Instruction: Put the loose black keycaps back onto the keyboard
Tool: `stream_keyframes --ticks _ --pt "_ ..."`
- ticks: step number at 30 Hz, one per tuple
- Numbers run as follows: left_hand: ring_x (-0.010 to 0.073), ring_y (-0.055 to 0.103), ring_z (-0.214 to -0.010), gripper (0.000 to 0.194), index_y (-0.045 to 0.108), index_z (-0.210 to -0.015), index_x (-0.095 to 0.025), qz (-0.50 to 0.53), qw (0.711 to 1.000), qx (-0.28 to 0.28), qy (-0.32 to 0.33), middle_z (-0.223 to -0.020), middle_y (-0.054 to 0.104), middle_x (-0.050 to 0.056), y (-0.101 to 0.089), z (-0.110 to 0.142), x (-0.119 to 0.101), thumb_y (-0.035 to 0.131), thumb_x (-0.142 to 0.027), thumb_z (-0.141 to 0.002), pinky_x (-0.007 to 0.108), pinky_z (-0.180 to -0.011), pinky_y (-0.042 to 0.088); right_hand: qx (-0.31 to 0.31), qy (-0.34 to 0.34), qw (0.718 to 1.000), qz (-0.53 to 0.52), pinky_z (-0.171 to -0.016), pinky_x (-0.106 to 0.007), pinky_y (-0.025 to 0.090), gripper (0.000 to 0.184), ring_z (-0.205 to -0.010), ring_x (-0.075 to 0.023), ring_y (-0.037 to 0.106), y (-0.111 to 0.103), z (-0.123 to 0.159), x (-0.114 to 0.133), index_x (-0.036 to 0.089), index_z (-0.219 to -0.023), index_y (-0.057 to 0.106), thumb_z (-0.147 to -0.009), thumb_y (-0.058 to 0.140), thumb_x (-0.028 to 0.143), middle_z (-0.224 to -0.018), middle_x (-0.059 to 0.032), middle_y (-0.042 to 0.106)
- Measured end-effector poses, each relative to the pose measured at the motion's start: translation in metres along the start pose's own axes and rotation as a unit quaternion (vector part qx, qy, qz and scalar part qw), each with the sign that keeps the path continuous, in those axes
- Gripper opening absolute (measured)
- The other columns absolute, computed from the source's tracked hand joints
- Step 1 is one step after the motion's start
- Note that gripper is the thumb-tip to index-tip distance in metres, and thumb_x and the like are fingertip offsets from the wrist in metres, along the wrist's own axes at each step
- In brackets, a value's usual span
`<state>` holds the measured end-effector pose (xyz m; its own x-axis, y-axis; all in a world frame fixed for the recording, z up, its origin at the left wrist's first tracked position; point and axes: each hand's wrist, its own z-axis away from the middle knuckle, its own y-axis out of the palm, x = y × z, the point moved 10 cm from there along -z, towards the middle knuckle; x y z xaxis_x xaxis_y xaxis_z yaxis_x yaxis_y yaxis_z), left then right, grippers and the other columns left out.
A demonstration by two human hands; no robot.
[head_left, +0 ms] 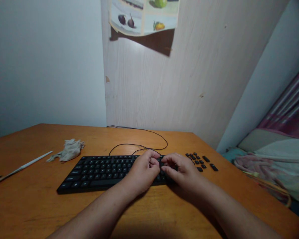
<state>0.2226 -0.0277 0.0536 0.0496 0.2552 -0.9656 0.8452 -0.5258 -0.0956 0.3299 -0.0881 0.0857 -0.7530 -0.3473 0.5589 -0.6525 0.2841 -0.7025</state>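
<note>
A black keyboard (99, 171) lies on the orange wooden table (40, 205), its cable (139, 146) looping behind it. Both my hands rest over its right end, close together. My left hand (143, 171) has its fingers curled in, pinching at the keys. My right hand (181, 171) is curled too, fingertips pressed against the keyboard's right part. What the fingers hold is hidden. Several loose black keycaps (201, 161) lie on the table just right of my right hand.
A crumpled whitish cloth (68, 150) and a thin white stick (22, 167) lie left of the keyboard. A wooden panel with a fruit poster (144, 16) stands behind the table. Bedding (271, 162) lies beyond the table's right edge.
</note>
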Motion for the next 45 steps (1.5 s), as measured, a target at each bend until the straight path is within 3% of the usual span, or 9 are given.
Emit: stream_keyframes --ticks 4,9,14,17,24,30,45 --pt "0.0131 0.053 -0.069 0.020 0.057 -0.097 -0.016 0.002 1.000 0.007 -0.005 -0.073 0.058 -0.002 0.001 0.000 0.002 0.057 -0.016 -0.076 0.025 -0.066 0.041 -0.001 0.061 0.994 -0.092 -0.068 -0.027 0.044 0.011 -0.072 -0.0143 0.057 0.005 0.002 -0.015 0.020 -0.094 0.069 -0.085 0.064 0.024 -0.079 -0.0003 0.065" --pt "0.0145 0.056 -0.072 0.022 0.058 -0.097 -0.017 0.009 1.000 0.000 -0.006 -0.075 0.061 -0.001 -0.001 -0.002 0.003 0.058 -0.017 -0.076 0.026 -0.069 0.042 -0.007 0.072 0.988 -0.133 -0.068 -0.028 0.046 0.015 -0.072 -0.0146 0.058 0.002 -0.001 -0.032 0.021 -0.095 0.070 -0.084 0.066 0.029 -0.079 -0.0007 0.065" --pt "0.0147 0.056 -0.070 0.017 0.061 -0.093 -0.019 -0.021 0.999 -0.036 -0.003 -0.076 0.063 0.001 -0.013 -0.005 0.006 0.060 -0.019 -0.076 0.026 -0.066 0.040 -0.079 0.117 0.979 -0.146 -0.072 -0.031 0.048 0.022 -0.077 -0.0178 0.061 -0.033 -0.008 -0.082 0.020 -0.094 0.070 -0.078 0.071 0.036 -0.083 -0.0032 0.068" --pt "0.0148 0.055 -0.068 0.014 0.063 -0.089 -0.019 -0.031 0.998 -0.056 -0.002 -0.073 0.062 0.000 -0.021 -0.006 0.005 0.062 -0.020 -0.074 0.026 -0.066 0.040 -0.089 0.145 0.977 -0.130 -0.074 -0.032 0.049 0.020 -0.079 -0.0186 0.062 -0.048 -0.010 -0.113 0.020 -0.087 0.071 -0.074 0.072 0.036 -0.085 -0.0043 0.069" --pt "0.0168 0.057 -0.073 0.015 0.065 -0.088 -0.019 -0.060 0.996 -0.064 0.006 -0.076 0.063 0.002 -0.026 -0.008 0.004 0.062 -0.022 -0.073 0.027 -0.069 0.041 -0.028 0.223 0.966 -0.127 -0.066 -0.029 0.046 0.015 -0.068 -0.0160 0.059 -0.036 -0.001 -0.165 0.019 -0.077 0.070 -0.069 0.074 0.030 -0.074 -0.0024 0.068" --pt "0.0173 0.056 -0.073 0.014 0.065 -0.085 -0.019 -0.065 0.996 -0.062 0.012 -0.075 0.063 0.002 -0.027 -0.009 0.005 0.062 -0.021 -0.072 0.027 -0.068 0.041 -0.003 0.233 0.962 -0.143 -0.063 -0.028 0.045 0.015 -0.065 -0.0147 0.057 -0.024 0.004 -0.181 0.017 -0.079 0.070 -0.068 0.072 0.028 -0.071 -0.0017 0.066" --pt "0.0168 0.058 -0.073 0.012 0.065 -0.084 -0.019 -0.090 0.994 -0.051 0.028 -0.075 0.064 0.002 -0.024 -0.010 0.007 0.060 -0.016 -0.074 0.027 -0.069 0.042 0.018 0.239 0.955 -0.176 -0.061 -0.027 0.042 0.019 -0.063 -0.0137 0.055 -0.017 0.006 -0.183 0.017 -0.082 0.068 -0.070 0.073 0.031 -0.070 -0.0008 0.064"
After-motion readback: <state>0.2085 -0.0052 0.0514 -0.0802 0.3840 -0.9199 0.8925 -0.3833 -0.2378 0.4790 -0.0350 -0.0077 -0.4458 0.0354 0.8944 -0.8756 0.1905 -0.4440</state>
